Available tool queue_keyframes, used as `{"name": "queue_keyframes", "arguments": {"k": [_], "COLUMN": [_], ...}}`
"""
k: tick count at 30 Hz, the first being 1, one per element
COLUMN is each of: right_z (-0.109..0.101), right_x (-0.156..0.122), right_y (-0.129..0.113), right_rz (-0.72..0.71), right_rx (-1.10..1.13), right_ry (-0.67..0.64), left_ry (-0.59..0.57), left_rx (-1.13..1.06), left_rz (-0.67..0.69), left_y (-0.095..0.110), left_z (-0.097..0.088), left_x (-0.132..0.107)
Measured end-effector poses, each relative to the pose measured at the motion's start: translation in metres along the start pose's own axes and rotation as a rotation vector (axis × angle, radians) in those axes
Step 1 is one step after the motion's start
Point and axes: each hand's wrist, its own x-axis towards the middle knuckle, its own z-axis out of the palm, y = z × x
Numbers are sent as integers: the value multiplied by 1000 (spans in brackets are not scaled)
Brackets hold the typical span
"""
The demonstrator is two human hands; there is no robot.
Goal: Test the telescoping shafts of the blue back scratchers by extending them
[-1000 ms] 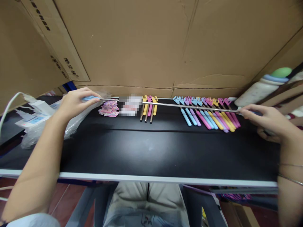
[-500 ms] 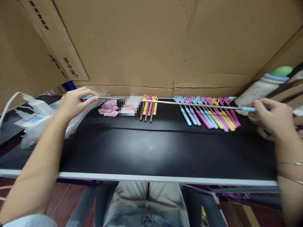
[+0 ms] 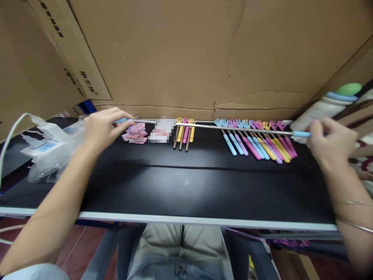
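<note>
A long telescopic back scratcher (image 3: 221, 127) is stretched out across the table between my hands, with a thin silver rod and light blue ends. My left hand (image 3: 106, 126) is closed on its left blue end, most of which the fingers cover. Closed around the blue grip at the other end is my right hand (image 3: 330, 142). Beyond and below the rod, a row of colourful back scratchers (image 3: 253, 144) lies side by side, claws toward the cardboard. Several more back scratchers (image 3: 184, 134), yellow and pink, lie left of them in a smaller group.
Small pink printed cards (image 3: 135, 133) are heaped near my left hand, beside a blurred white packet (image 3: 161, 130). Clear plastic bags (image 3: 55, 155) and a white power strip (image 3: 49, 142) occupy the left side. A bottle (image 3: 323, 109) stands at right. Cardboard (image 3: 175, 54) walls the back.
Both hands have moved inward toward each other, and the rod between them has become shorter. My left hand shifted right and my right hand shifted left, each keeping its grip.
</note>
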Motion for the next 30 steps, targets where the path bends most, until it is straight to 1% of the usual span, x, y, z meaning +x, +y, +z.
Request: {"name": "queue_keyframes", "arguments": {"k": [1,2,5,8,11,13,15,19,25,28,30], "right_z": [-4,-8,-21,-30,-34,-34,-35,-42,-55,-54,-53], "right_x": [-6,-12,-28,-39,-47,-54,-59,-69,-88,-94,-95], "right_y": [-13,-26,-59,-79,-92,-100,-106,-119,-149,-159,-161], "right_rz": [-10,-25,-79,-114,-189,-257,-316,-431,-606,-658,-665], "right_rx": [43,62,97,71,87,117,151,236,329,328,325], "right_ry": [-36,-69,-168,-293,-441,-542,-593,-587,-622,-654,-655], "left_ry": [-31,-28,-61,-81,-118,-157,-178,-199,-218,-214,-206], "left_rx": [-16,-26,-21,-15,-20,-22,-20,-11,-30,-42,-50], "left_rz": [48,77,95,102,159,194,198,190,185,174,181], "left_y": [10,20,51,77,95,101,104,107,128,134,134], "left_z": [1,2,6,7,6,6,5,4,4,5,6], "left_x": [0,0,-1,-6,-10,-12,-13,-14,-20,-22,-22]}}
